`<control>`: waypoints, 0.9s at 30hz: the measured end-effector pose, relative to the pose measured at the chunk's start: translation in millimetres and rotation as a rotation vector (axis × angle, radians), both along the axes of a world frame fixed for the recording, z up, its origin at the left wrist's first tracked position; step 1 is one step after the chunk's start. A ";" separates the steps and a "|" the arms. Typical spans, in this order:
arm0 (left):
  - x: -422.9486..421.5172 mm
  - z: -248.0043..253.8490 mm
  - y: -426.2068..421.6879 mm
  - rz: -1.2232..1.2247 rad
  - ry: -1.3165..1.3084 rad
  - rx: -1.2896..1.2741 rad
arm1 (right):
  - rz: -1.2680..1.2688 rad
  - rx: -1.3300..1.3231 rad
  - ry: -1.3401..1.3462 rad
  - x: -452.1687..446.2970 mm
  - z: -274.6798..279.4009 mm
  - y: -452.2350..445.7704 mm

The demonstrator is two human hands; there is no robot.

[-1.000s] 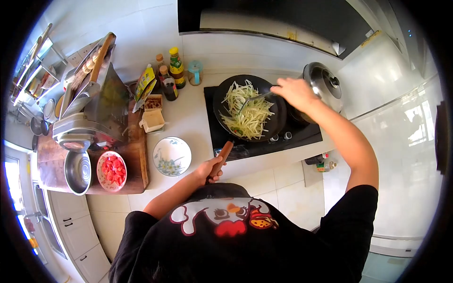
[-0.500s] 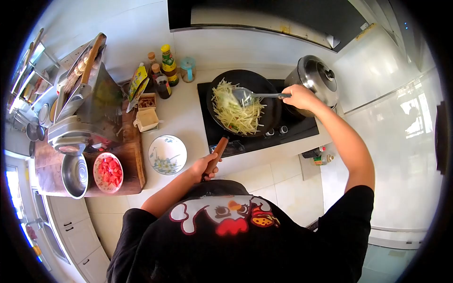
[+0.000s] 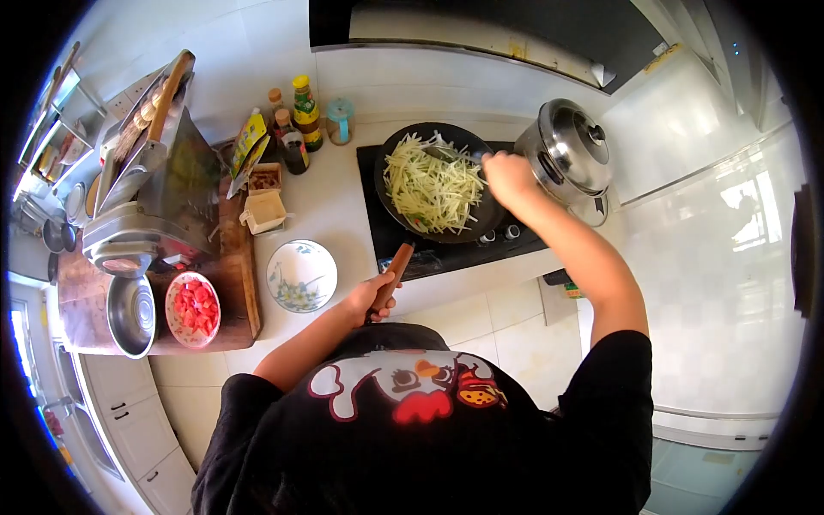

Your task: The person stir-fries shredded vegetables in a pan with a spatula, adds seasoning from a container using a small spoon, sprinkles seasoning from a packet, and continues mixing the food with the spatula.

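A dark wok [image 3: 491, 206] sits on the black cooktop [image 3: 541, 257], holding a heap of pale green shredded vegetable [image 3: 433, 190]. My left hand [image 3: 375, 296] is wrapped round the wok's wooden handle [image 3: 396, 268], which points toward my body. Over the wok's right rim, my right hand [image 3: 510, 178] grips the handle of a grey spatula [image 3: 466, 155]. The spatula's blade is mostly buried under the shreds at the upper part of the heap.
A lidded steel pot [image 3: 573, 148] stands right of the wok. Left are a flowered bowl [image 3: 302, 299], an open carton [image 3: 263, 211], sauce bottles [image 3: 306, 112] and a glass jar [image 3: 340, 120]. A wooden board [image 3: 240, 300] bears a steel bowl [image 3: 132, 316] and a bowl of red chunks [image 3: 195, 311].
My right hand has moved left with the spatula, and its blade has gone from on top of the shreds to among them. My left hand keeps its hold on the handle.
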State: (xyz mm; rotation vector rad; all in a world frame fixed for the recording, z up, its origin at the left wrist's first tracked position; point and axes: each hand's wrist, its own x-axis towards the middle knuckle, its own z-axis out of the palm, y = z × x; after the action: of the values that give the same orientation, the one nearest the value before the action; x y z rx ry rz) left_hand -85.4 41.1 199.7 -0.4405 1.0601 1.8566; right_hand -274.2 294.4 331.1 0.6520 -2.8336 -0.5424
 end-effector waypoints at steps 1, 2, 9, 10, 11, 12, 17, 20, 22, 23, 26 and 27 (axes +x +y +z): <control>0.8 0.1 0.7 -0.001 -0.002 0.000 | 0.032 0.016 -0.046 10.2 -2.0 -5.8; 0.8 0.8 0.3 0.000 -0.003 0.005 | 0.061 0.027 -0.092 19.6 -2.4 -10.3; -0.5 -0.2 -0.9 -0.009 0.003 0.023 | 0.178 -0.031 -0.292 50.3 61.6 -14.8; 1.5 -1.8 -1.0 -0.010 0.001 0.020 | 0.177 0.022 -0.326 50.6 48.4 -16.0; 1.9 -2.8 -1.0 -0.007 0.000 0.033 | 0.155 0.062 -0.284 44.1 37.2 -19.5; 0.2 -2.8 -1.8 -0.001 0.003 0.045 | 0.095 0.063 -0.251 31.5 36.2 -18.5; -1.0 4.5 -3.5 -0.014 0.002 0.012 | -0.023 0.025 -0.166 -12.1 67.3 -14.4; -0.7 1.7 -1.0 -0.008 -0.009 0.001 | -0.012 0.072 -0.079 -44.2 71.6 -18.0; -0.7 2.1 -1.2 0.001 -0.014 -0.002 | 0.092 0.078 -0.009 -71.2 59.3 -20.0; -0.2 2.6 -1.1 -0.005 0.003 -0.017 | 0.086 0.101 -0.035 -83.5 54.0 -24.0; -0.4 2.1 0.2 0.001 0.028 -0.040 | 0.311 0.090 0.005 -108.8 43.8 -35.9; 0.3 1.8 1.9 0.005 0.056 -0.067 | 0.314 0.084 0.005 -115.9 42.0 -38.5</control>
State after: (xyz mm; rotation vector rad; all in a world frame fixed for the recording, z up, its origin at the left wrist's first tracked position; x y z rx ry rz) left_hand -85.1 43.1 201.5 -0.4323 1.1623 1.8513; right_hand -390.1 256.0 373.1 1.0828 -2.6394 -0.6062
